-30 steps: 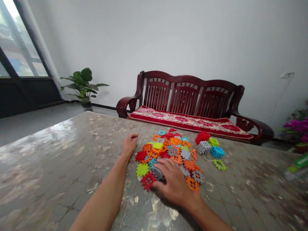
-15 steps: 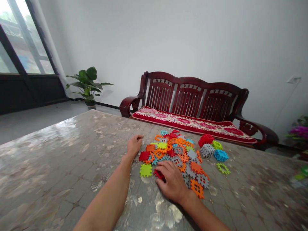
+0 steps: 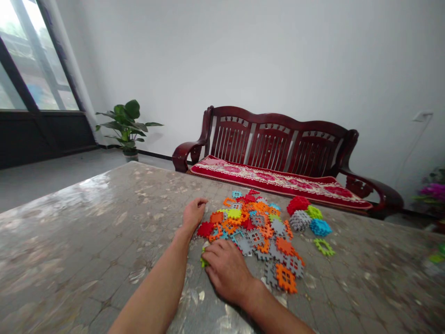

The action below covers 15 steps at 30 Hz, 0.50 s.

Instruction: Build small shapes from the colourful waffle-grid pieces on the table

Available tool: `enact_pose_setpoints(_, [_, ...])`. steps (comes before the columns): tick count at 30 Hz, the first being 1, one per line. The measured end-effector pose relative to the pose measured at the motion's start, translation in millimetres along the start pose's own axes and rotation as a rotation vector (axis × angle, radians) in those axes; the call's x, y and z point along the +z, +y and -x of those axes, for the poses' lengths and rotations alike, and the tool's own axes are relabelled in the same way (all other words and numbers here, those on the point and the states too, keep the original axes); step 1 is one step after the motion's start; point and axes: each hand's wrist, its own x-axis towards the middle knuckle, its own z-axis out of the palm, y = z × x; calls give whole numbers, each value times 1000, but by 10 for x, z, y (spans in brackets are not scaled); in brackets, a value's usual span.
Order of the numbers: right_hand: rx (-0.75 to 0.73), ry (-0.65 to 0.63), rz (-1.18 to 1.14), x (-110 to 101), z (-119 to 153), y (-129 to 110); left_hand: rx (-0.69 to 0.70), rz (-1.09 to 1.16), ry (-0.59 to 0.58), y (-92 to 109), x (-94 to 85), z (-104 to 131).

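Note:
A loose pile of notched plastic tiles point(image 3: 255, 237) in orange, red, grey, blue and green lies on the table. My right hand point(image 3: 227, 269) is at the pile's near left edge, fingers bent down over a lime-green tile point(image 3: 203, 262). Most of that tile is hidden under the fingers. Left of the pile, my left hand point(image 3: 193, 214) rests on the table with curled fingers. Whatever it may hold is out of sight. Just right of its wrist lies a red tile point(image 3: 205, 229).
Beyond the pile to the right sit grouped red tiles point(image 3: 298, 204), grey tiles point(image 3: 300, 220), green tiles point(image 3: 314, 212) and blue tiles point(image 3: 320, 227). A green frame tile point(image 3: 324, 247) lies nearby. A wooden bench point(image 3: 271, 144) stands behind the table point(image 3: 86, 250).
My right hand has moved left, from a red tile onto the lime-green one, now mostly covered. Grey tiles it hid are showing. My left hand has stayed in place.

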Motion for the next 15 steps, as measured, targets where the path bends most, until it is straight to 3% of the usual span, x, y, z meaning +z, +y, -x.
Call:
enact_pose_setpoints(4, [95, -23, 21, -77, 7, 20, 0, -23, -6, 18, 2, -7])
enact_pose_setpoints(10, [103, -83, 50, -110, -33, 14, -3, -28, -17, 3, 9, -22])
enact_pose_setpoints(15, [152, 99, -111, -248, -108, 185, -7, -40, -20, -12, 22, -30])
